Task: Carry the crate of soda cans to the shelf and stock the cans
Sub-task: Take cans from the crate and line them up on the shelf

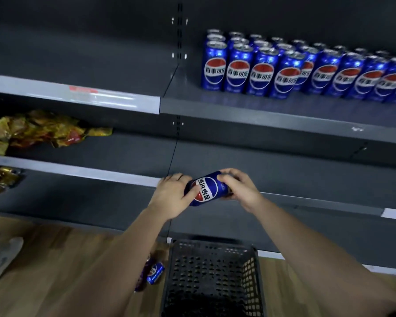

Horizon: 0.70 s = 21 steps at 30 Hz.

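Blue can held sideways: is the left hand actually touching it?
Touching. Head view: the left hand curls round one end of the blue can, thumb lying across its logo. The right hand grips the other end.

Blue cans with red-white-blue roundels, black perforated crate, dark grey shelf, golden-yellow snack packets

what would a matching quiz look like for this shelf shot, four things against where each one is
Things
1. raised Pepsi can
2. black crate
3. yellow snack packets
4. Pepsi can rows

Places
A. top visible shelf, right bay
B. wooden floor, between the forearms
C. shelf below, far left
D. gripped sideways by left hand and right hand

Pairs: 1-D, 2-B, 3-C, 4-A
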Motion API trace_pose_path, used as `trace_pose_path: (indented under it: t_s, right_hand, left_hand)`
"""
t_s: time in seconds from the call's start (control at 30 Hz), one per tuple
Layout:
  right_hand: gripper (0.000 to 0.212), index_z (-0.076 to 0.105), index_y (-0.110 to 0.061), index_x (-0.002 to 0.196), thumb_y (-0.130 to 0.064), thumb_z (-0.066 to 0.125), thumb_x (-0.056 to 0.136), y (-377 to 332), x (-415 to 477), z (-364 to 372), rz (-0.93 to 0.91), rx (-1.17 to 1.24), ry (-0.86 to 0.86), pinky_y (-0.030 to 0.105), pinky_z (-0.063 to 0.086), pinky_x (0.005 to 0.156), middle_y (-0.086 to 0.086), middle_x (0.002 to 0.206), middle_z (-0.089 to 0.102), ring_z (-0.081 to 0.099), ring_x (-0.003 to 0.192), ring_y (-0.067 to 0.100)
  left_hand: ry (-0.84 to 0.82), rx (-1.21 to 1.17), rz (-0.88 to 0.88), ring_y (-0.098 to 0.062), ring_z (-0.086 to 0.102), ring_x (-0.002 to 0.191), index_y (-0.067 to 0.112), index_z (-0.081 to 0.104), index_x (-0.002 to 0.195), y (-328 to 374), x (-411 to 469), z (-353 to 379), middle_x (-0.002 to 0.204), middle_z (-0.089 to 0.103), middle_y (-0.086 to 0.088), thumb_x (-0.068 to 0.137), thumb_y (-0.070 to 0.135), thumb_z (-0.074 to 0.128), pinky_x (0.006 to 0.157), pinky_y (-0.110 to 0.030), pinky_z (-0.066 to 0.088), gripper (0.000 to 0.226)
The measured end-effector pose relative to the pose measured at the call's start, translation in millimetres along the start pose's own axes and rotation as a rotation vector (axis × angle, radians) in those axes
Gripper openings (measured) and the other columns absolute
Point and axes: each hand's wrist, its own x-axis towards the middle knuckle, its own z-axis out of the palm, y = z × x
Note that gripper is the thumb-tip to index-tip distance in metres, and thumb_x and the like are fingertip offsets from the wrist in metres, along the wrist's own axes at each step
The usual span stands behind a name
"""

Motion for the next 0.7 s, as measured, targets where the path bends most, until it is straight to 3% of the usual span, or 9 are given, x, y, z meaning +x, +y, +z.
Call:
trace_pose_path:
  t_s: [0.13, 0.23, 0.33, 0.4, 0.5, 0.57, 0.63, 0.7]
  right_hand:
    - [0.013, 0.062, -0.014, 0.104, -0.017, 0.064, 0.091, -22.1, -6.2, -15.2, -0.014, 0.062, 0.049, 0.043, 0.059, 0.071, 0.011, 0.105, 0.067, 0.067, 0.081, 0.022]
    - [0.011, 0.060, -0.014, 0.102, -0.017, 0.063, 0.092, -33.1, -11.1, -32.7, -0.029, 0.092, 0.054, 0.040, 0.059, 0.068, 0.011, 0.102, 0.067, 0.066, 0.080, 0.022]
    - [0.013, 0.058, -0.014, 0.103, -0.015, 0.063, 0.091, -38.4, -14.7, -56.0, -0.018, 0.130, -0.007, 0.040, 0.058, 0.070, 0.009, 0.098, 0.066, 0.066, 0.081, 0.022]
    - [0.023, 0.055, -0.014, 0.101, -0.018, 0.069, 0.084, -42.6, -16.6, -73.9, 0.017, 0.130, -0.085, 0.040, 0.057, 0.072, 0.007, 0.094, 0.065, 0.064, 0.081, 0.020]
    - [0.046, 0.050, -0.016, 0.101, -0.032, 0.074, 0.066, -52.1, -16.3, -102.4, 0.036, -0.034, -0.201, 0.036, 0.054, 0.073, 0.004, 0.091, 0.064, 0.062, 0.077, 0.017]
    - [0.061, 0.051, -0.020, 0.109, -0.044, 0.079, 0.061, -60.8, -15.1, -121.3, -0.009, -0.263, -0.260, 0.036, 0.050, 0.087, -0.003, 0.106, 0.067, 0.064, 0.092, 0.017]
    - [0.065, 0.049, -0.026, 0.119, -0.039, 0.084, 0.066, -72.0, -15.5, -134.9, -0.058, -0.513, -0.328, 0.029, 0.047, 0.097, -0.006, 0.122, 0.063, 0.061, 0.111, 0.014]
    - [0.065, 0.049, -0.022, 0.126, -0.027, 0.086, 0.072, -79.7, -16.6, -142.8, -0.099, -0.664, -0.370, 0.024, 0.049, 0.095, -0.004, 0.123, 0.061, 0.061, 0.113, 0.013]
  left_hand:
    - [-0.040, -0.149, 0.010, -0.017, 0.059, 0.102, 0.028, 0.054, 0.122, 21.7, 12.7, -23.4, 0.112, 0.065, 0.006, 0.072, 0.073, 0.044, 0.093, -0.035, 0.041, 0.069]
    - [-0.104, -0.326, 0.000, -0.008, 0.061, 0.095, 0.031, 0.055, 0.119, 37.9, 22.7, -35.5, 0.107, 0.065, 0.012, 0.058, 0.067, 0.073, 0.089, -0.033, 0.050, 0.074]
    - [-0.151, -0.357, 0.035, -0.004, 0.061, 0.092, 0.029, 0.055, 0.119, 52.8, 37.9, -42.2, 0.107, 0.064, 0.012, 0.056, 0.054, 0.084, 0.085, -0.028, 0.053, 0.073]
    - [-0.148, -0.318, 0.077, -0.005, 0.060, 0.093, 0.030, 0.055, 0.121, 62.9, 47.9, -45.5, 0.108, 0.062, 0.011, 0.055, 0.056, 0.084, 0.086, -0.028, 0.052, 0.077]
    - [-0.161, -0.258, 0.149, -0.008, 0.059, 0.097, 0.030, 0.055, 0.124, 82.2, 60.4, -53.1, 0.110, 0.060, 0.010, 0.056, 0.052, 0.085, 0.088, -0.028, 0.050, 0.077]
    - [-0.158, -0.187, 0.221, -0.009, 0.058, 0.099, 0.029, 0.056, 0.123, 98.6, 67.8, -59.9, 0.111, 0.059, 0.010, 0.058, 0.048, 0.085, 0.088, -0.028, 0.048, 0.074]
    - [-0.149, -0.095, 0.286, -0.011, 0.057, 0.100, 0.029, 0.057, 0.124, 115.1, 75.8, -65.8, 0.113, 0.059, 0.009, 0.058, 0.047, 0.085, 0.088, -0.029, 0.047, 0.074]
    - [-0.168, -0.041, 0.320, -0.011, 0.056, 0.101, 0.030, 0.056, 0.125, 130.4, 84.2, -70.2, 0.114, 0.058, 0.010, 0.059, 0.046, 0.084, 0.089, -0.029, 0.045, 0.074]
